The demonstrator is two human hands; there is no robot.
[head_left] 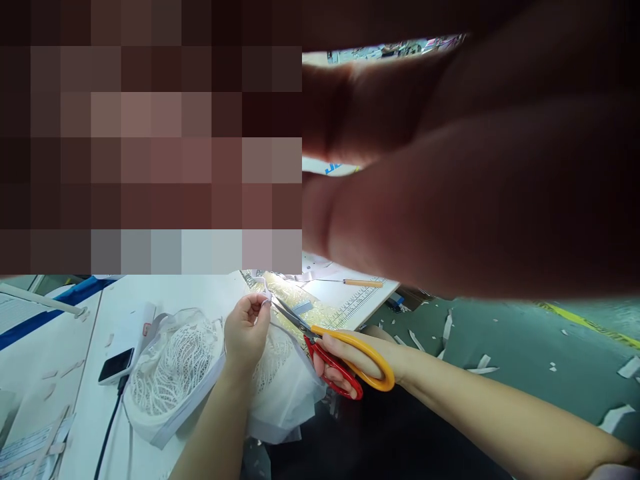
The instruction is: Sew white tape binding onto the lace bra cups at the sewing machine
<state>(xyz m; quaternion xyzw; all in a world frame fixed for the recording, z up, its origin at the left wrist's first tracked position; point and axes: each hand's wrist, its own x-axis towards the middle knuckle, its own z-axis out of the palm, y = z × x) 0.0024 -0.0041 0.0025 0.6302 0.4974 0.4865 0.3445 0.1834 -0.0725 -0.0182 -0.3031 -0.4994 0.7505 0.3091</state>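
Blurred fingers (450, 213) obstruct the far side (owner undetermined). A phone (117, 365) lies left on the tabletop (123, 293), beside the lace garment (175, 367). Left hand (247, 330), above the garment, pinches a white strip (267, 295); right hand (363, 359), angled leftward, grips scissors (303, 326), tips near the strip.

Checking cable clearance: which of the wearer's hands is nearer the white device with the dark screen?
Left. The left hand is right of the device, past one lace cup; the right hand, gripping the scissors, is farther right.
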